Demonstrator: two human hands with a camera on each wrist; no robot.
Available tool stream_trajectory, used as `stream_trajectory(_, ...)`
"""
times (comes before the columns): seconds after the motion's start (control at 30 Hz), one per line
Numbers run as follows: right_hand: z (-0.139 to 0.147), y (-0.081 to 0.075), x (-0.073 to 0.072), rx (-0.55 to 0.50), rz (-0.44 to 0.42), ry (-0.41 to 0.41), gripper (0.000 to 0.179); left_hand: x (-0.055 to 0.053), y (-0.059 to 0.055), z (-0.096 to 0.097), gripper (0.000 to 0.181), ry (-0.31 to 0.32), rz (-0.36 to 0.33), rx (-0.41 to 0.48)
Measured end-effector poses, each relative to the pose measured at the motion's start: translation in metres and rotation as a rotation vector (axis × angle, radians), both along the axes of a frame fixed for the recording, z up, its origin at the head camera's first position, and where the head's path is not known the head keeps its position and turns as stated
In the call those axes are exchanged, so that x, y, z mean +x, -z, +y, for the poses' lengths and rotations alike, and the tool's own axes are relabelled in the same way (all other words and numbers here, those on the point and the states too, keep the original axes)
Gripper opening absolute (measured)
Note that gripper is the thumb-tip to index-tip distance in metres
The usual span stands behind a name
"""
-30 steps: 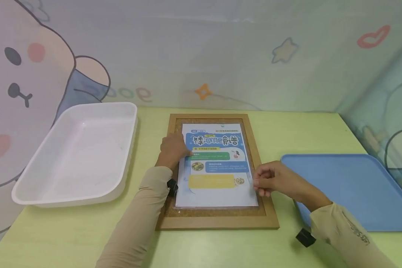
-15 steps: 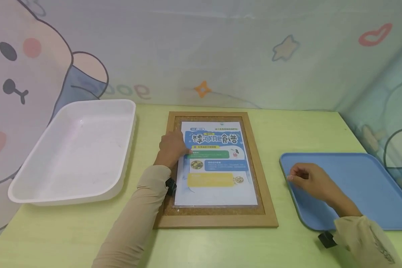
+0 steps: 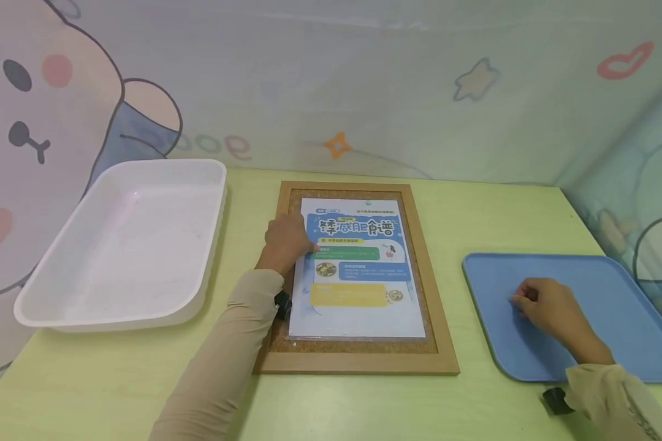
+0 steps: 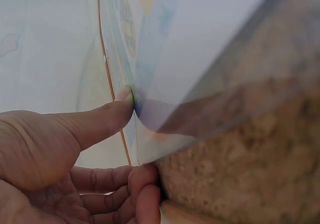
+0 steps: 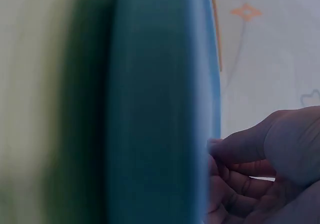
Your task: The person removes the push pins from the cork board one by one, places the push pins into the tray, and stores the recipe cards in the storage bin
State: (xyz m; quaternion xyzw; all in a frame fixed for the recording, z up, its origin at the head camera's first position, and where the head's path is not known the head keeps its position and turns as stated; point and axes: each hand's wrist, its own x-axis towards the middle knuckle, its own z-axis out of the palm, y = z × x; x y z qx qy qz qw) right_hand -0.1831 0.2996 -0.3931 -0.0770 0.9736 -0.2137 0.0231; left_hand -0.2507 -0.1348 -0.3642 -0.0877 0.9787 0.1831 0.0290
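A printed sheet with Chinese lettering (image 3: 358,321) lies under clear plastic on a cork board with a wooden frame (image 3: 358,363). My left hand (image 3: 287,245) is at the sheet's left side. In the left wrist view its thumb (image 4: 107,119) presses the plastic, while the curled fingers (image 4: 145,181) meet the edge of the plastic beside the cork. Over the left part of a blue tray (image 3: 601,282) is my right hand (image 3: 551,309), with thumb and index fingertips together. The right wrist view has these fingertips (image 5: 217,146) at the tray's rim; I cannot tell if they hold something tiny.
A deep white bin (image 3: 127,245) stands on the left of the yellow-green table (image 3: 358,407). The blue tray's raised rim faces the framed board across a strip of tabletop. A printed cloth (image 3: 364,79) hangs behind the table.
My right hand has left the sheet's right edge and moved right, over the blue tray. My left hand stays on the sheet's left side.
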Motion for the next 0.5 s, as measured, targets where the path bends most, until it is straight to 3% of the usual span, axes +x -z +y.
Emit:
stream_trajectory(0.3, -0.0005, 0.0024, 0.0002, 0.148, 0.134, -0.013, 0.02, -0.0003, 0.0004, 0.0002, 0.099, -0.003, -0.004, 0.008)
stream_trajectory(0.5, -0.0046, 0.0018, 0.0019, 0.201, 0.188, -0.02, 0.033, 0.0012, 0.0003, -0.0014, 0.101, -0.002, 0.015, 0.02)
